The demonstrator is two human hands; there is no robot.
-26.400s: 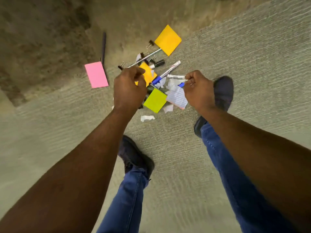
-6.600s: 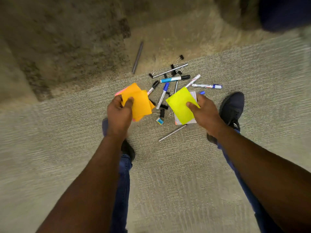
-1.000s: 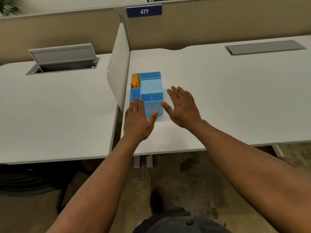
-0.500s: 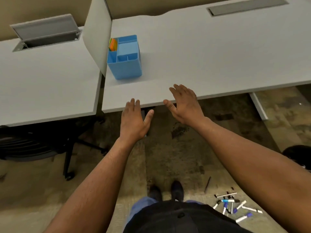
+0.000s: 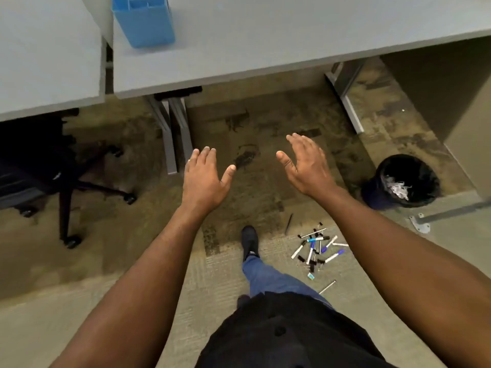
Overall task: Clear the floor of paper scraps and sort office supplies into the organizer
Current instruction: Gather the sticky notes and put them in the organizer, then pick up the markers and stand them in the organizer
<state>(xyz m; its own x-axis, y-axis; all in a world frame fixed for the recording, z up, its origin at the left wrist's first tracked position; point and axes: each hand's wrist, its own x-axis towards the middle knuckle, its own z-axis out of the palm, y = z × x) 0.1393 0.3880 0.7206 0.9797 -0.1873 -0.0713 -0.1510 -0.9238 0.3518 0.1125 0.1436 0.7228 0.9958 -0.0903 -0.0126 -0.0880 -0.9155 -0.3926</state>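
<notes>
My left hand (image 5: 206, 179) and my right hand (image 5: 305, 164) hover over the carpet in front of the desk, both with fingers spread and nothing in them. The blue organizer (image 5: 144, 22) stands on the white desk (image 5: 265, 41) at the top edge of the view, cut off by the frame. A pile of markers, pens and binder clips (image 5: 316, 248) lies on the floor below my right forearm. A lone silver pen (image 5: 327, 286) rests a little nearer to me. No paper scraps show on the floor.
A black waste bin (image 5: 406, 181) holding white paper scraps stands at the right by a partition. A black office chair (image 5: 39, 166) sits under the left desk. Grey desk legs (image 5: 172, 131) rise ahead. My shoe (image 5: 249, 241) is beside the pile.
Over the last second my view has tilted from the desk down to the floor. Both empty hands have drawn back from the organizer and off the desk edge. The sticky notes I held earlier are gone.
</notes>
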